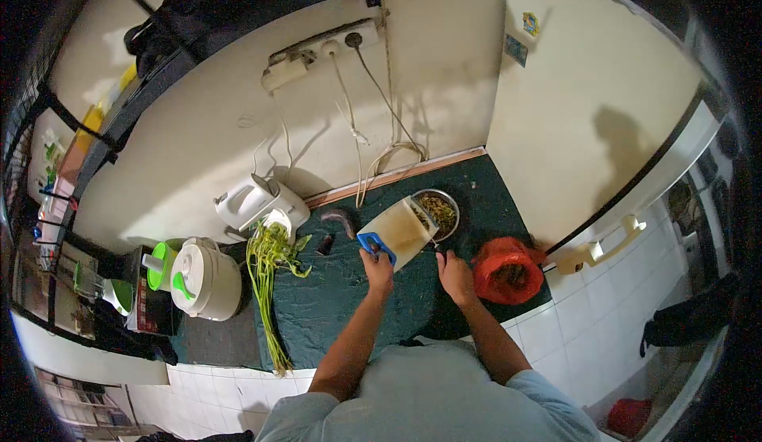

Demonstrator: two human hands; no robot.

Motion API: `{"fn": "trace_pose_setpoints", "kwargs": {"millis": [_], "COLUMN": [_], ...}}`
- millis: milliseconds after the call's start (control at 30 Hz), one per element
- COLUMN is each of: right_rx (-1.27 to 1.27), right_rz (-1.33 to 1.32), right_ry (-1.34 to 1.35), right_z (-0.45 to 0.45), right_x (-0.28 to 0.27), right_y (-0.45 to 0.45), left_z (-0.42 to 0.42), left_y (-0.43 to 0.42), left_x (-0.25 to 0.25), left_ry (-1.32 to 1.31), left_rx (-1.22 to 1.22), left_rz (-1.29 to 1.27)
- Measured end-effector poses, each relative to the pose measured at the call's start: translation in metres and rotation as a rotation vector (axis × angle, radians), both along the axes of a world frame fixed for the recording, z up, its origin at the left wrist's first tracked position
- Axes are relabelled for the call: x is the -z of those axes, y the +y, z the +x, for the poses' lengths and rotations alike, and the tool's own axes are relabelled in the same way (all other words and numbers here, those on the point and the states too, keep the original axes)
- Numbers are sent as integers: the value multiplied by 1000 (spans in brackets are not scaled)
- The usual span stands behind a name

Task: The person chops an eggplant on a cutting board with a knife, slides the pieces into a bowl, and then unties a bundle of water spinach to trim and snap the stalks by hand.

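Note:
My left hand grips the blue handle of a cutting board, which is tilted with its far end over the rim of a metal bowl. Chopped greenish pieces lie in the bowl, and some are on the board's far end. A knife is in my right hand, its blade by the board's right edge. Right of that hand stands a red plastic bag with its top open and dark scraps inside.
Long leafy stalks lie on the green cloth. Beyond them are a purple eggplant and a white mixer. A white cooker stands at the left. Cables hang from the wall sockets.

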State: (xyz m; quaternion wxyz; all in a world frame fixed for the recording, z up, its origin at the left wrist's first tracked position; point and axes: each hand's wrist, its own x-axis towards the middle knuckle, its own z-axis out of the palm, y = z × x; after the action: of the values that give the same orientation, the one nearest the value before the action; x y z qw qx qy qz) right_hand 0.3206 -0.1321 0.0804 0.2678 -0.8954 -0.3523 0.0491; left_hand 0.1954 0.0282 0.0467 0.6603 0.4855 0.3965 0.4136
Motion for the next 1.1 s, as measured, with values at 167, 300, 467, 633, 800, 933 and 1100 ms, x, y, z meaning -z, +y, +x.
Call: {"fn": "trace_pose_setpoints", "kwargs": {"millis": [167,300,467,633,800,933,1100], "right_rx": [45,18,49,-199,-145,-179,-126], "right_rz": [-114,-38,-100,-179,-200,-264,-205], "right_ry": [66,18,145,221,239,267,258], "right_z": [28,39,41,29,30,35,30], "right_x": [-14,-24,-33,-46,-38,-29,-54], "right_y": [-4,-6,-7,-4,-1,-1,-2], "left_z": [20,15,0,-31,-70,-105,-139], "left_y": [-10,-27,-37,-45,-57,-58,-65], "left_x": [0,-13,-17,-33,-33,-13,-9], "left_ry": [115,132,154,-30,-148,-54,64], "left_rx": [-34,-40,-159,-225,-327,-385,-440], "left_rz": [58,79,92,36,-27,-88,-170]}}
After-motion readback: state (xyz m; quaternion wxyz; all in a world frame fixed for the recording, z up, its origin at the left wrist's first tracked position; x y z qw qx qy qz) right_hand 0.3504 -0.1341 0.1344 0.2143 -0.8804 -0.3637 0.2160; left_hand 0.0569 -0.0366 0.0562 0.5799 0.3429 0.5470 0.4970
